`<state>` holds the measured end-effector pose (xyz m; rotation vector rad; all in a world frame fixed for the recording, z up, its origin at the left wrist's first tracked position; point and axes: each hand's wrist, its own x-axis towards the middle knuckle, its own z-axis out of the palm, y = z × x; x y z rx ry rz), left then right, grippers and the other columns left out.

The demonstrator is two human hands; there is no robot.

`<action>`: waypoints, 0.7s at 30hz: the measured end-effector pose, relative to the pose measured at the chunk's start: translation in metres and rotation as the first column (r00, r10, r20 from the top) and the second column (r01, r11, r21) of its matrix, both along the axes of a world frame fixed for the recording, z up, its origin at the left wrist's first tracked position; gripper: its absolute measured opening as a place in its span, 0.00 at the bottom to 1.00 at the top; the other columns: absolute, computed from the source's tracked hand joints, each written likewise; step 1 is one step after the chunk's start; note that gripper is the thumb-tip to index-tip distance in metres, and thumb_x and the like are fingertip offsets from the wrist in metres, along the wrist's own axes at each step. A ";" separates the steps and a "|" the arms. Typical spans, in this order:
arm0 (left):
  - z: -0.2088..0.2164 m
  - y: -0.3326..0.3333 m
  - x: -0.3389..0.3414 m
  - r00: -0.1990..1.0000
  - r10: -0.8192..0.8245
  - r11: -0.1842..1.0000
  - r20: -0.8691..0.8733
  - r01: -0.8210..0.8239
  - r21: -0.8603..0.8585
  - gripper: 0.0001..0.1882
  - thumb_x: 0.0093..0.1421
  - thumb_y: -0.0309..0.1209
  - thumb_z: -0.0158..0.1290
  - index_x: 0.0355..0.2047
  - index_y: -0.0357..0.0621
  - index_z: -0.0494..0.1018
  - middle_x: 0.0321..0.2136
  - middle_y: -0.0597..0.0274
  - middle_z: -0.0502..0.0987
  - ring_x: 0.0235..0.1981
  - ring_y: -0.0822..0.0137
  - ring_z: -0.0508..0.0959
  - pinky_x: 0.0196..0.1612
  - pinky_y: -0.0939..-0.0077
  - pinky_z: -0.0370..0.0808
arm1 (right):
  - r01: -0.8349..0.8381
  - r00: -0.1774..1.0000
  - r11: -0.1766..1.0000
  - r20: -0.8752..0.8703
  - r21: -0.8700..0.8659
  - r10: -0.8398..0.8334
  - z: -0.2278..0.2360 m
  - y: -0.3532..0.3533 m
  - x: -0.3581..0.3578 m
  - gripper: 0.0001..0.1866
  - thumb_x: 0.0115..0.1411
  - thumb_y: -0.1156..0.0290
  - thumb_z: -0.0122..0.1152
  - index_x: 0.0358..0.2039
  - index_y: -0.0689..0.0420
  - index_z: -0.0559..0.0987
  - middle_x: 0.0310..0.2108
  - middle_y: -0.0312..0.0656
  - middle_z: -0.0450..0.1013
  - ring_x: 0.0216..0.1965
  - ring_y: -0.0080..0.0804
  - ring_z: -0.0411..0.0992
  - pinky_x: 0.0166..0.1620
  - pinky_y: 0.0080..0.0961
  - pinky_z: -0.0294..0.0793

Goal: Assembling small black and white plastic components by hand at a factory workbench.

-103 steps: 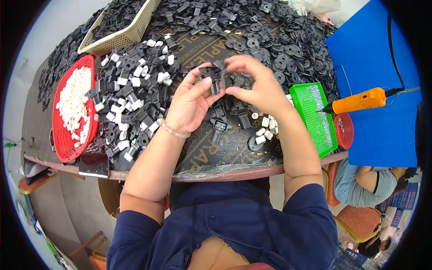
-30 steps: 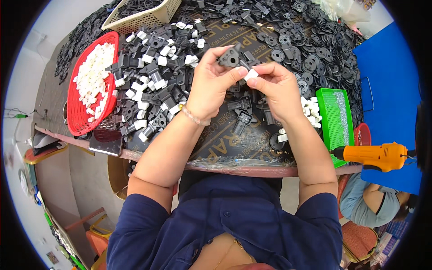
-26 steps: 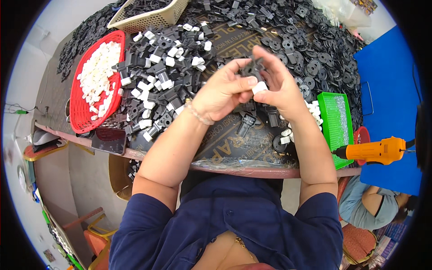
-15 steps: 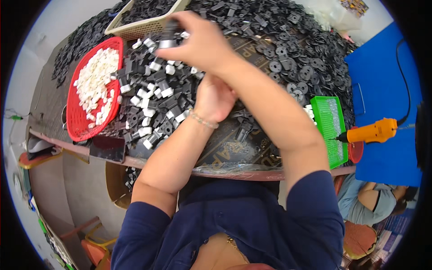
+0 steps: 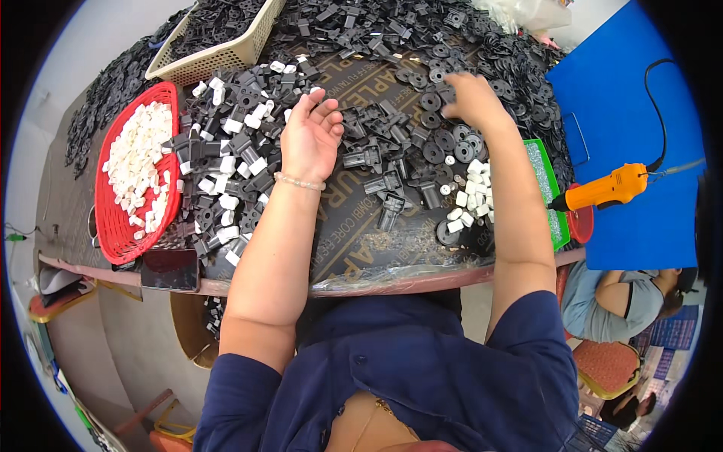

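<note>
My left hand (image 5: pixel 310 143) rests palm up beside a heap of black plastic parts with white blocks fitted on them (image 5: pixel 245 143). Its fingers are loosely curled and apart, with nothing in the palm. Farther right, my right hand (image 5: pixel 476 102) reaches over black round discs (image 5: pixel 434 152), thumb and forefinger spread beside the nearest ones. Whether the fingertips touch a disc I cannot tell. Between my hands lie loose black plastic housings (image 5: pixel 365 158). Below my right hand, by the forearm, sits a small pile of white blocks (image 5: pixel 476 197).
A red basket (image 5: pixel 117 245) of white pieces stands left, a beige basket (image 5: pixel 226 62) of black parts behind it. At right are a green tray (image 5: pixel 560 235), an orange electric screwdriver (image 5: pixel 610 187), a red cup (image 5: pixel 580 224) and a blue panel (image 5: pixel 621 113). Another person (image 5: pixel 621 301) sits beyond.
My right hand has left the heap at left, where it held a black part with a white block, and swung right to the discs without it. My left hand has moved left and turned up.
</note>
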<state>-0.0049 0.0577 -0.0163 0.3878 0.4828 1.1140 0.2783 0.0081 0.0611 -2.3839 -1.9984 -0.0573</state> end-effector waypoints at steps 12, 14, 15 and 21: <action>0.022 -0.044 0.014 0.970 -0.119 0.952 -0.210 0.172 0.254 0.12 0.68 0.33 0.49 0.47 0.39 0.70 0.34 0.61 0.78 0.32 0.71 0.77 0.34 0.79 0.72 | 0.074 0.988 0.995 -0.140 0.069 -0.064 -0.034 0.025 0.037 0.28 0.48 0.55 0.72 0.44 0.62 0.82 0.38 0.57 0.78 0.44 0.51 0.76 0.50 0.39 0.75; 0.025 -0.049 0.017 0.958 -0.122 0.943 -0.260 0.194 0.271 0.12 0.68 0.33 0.49 0.47 0.40 0.70 0.34 0.61 0.78 0.32 0.71 0.77 0.34 0.79 0.72 | 0.065 0.988 0.987 -0.147 0.144 -0.044 -0.032 0.031 0.035 0.25 0.48 0.55 0.73 0.39 0.62 0.83 0.43 0.57 0.76 0.46 0.52 0.76 0.51 0.40 0.76; 0.026 -0.051 0.021 0.943 -0.135 0.931 -0.305 0.226 0.287 0.12 0.68 0.32 0.49 0.47 0.40 0.71 0.34 0.61 0.78 0.32 0.72 0.77 0.34 0.79 0.72 | 0.073 0.988 0.987 -0.145 0.146 -0.052 -0.041 0.033 0.043 0.25 0.48 0.55 0.73 0.39 0.62 0.83 0.43 0.57 0.76 0.46 0.52 0.76 0.51 0.40 0.76; 0.027 -0.060 0.025 0.909 -0.116 0.894 -0.400 0.271 0.356 0.13 0.67 0.31 0.52 0.49 0.39 0.71 0.39 0.61 0.78 0.37 0.72 0.78 0.40 0.78 0.74 | -0.043 0.990 0.972 -0.121 0.229 0.073 -0.040 0.030 0.025 0.20 0.48 0.69 0.70 0.44 0.57 0.81 0.46 0.51 0.71 0.46 0.51 0.74 0.52 0.38 0.75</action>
